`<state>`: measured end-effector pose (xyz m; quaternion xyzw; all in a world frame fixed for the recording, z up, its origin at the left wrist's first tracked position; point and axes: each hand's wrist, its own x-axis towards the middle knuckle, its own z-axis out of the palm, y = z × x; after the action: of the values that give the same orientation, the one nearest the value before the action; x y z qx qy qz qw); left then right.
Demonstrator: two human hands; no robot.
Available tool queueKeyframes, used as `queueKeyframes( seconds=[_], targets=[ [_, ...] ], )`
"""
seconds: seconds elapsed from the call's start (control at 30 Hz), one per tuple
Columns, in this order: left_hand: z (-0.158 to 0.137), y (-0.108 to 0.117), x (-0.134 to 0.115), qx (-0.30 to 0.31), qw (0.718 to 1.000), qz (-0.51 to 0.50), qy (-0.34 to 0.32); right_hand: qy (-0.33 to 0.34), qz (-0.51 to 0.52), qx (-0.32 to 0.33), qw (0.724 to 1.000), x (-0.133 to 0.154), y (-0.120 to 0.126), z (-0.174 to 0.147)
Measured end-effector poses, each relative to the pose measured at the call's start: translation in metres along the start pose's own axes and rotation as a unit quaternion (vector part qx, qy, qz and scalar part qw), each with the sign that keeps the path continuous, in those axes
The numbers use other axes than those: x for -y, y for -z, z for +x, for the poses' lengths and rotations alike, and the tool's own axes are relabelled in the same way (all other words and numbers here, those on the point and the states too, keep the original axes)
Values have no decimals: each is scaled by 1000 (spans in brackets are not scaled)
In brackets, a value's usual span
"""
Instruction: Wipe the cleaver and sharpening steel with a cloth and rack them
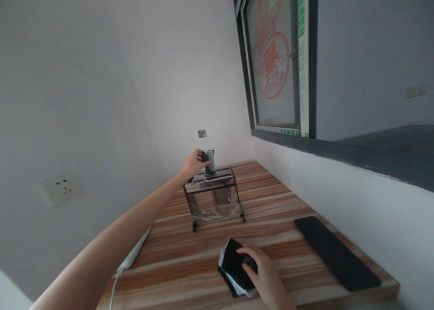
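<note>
My left hand (196, 164) reaches to a knife holder (212, 187) with a dark slotted top, clear sides and thin black legs. Its fingers are closed round a black knife handle (205, 158) that stands up from the top; the blade below cannot be made out clearly. Just right of that handle rises a grey, flat-sided piece (210, 160). Nearer to me, my right hand (259, 271) grips a folded black-and-white cloth (233, 260) against the wood-grain table. Between its fingers the cloth bunches up, and part of it is covered by the hand.
A long black slab (335, 251) lies along the table's right side by the wall. At the left edge is a white power strip (134, 253) with a cable. A socket (63, 188) sits on the left wall, and a dark-framed window (274, 57) is at right.
</note>
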<state>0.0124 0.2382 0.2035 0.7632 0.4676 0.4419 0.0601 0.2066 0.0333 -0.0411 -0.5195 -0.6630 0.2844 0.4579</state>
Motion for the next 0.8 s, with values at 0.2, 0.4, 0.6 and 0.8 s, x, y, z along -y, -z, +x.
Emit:
queueKeyframes(
  seconds=[0.2,0.4,0.6,0.8],
  targets=[
    [0,0,0,23,1000,9,0,7,6,-11,1000,-1,-1,0],
    [-4,2,-5,37,999,32,10,5,9,-4,1000,-4,-2,2],
    [-1,7,-9,21,997,72,13,4,12,1,1000,-4,-2,1],
    [23,17,-26,28,990,140,-18,7,10,0,1000,-6,-3,1]
  ],
)
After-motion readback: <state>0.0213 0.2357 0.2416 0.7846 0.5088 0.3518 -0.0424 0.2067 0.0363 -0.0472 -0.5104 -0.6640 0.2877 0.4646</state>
